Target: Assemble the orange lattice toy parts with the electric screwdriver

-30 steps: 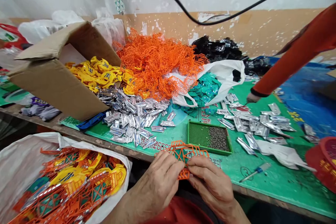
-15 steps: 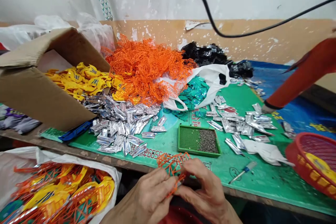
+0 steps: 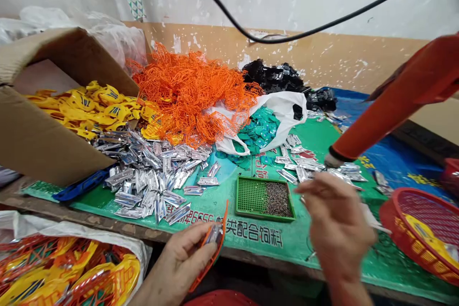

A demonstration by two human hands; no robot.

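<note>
Orange plastic frame (image 3: 212,248) is in the left hand (image 3: 177,260) of the person, low at the front edge of the worktop (image 3: 107,222). The fingers (image 3: 186,244) of this hand are closed around the frame, and a small silver piece (image 3: 215,233) sits against it inside the grip. The right hand (image 3: 339,224) is raised above the green mat (image 3: 258,236), to the right of a green tray (image 3: 264,199). This hand is blurred and its fingers are close together, pointing left, so it is not possible to tell if they hold something small.

The tray has one half with holes and one half with small dark pieces. Behind it lies a heap of silver pieces (image 3: 150,177), and further back there are orange lattice frames (image 3: 190,91), yellow plastic pieces (image 3: 86,110) beside a cardboard box (image 3: 43,138), teal pieces (image 3: 258,129) on a white plastic bag (image 3: 283,114), and black pieces (image 3: 276,76). A white sack (image 3: 71,234) with orange and yellow parts is at the lower left, and a red basket (image 3: 416,229) is at the right. From the right comes a co-worker's orange sleeve (image 3: 394,103), with the hand (image 3: 332,160) near the silver pieces on the mat.
</note>
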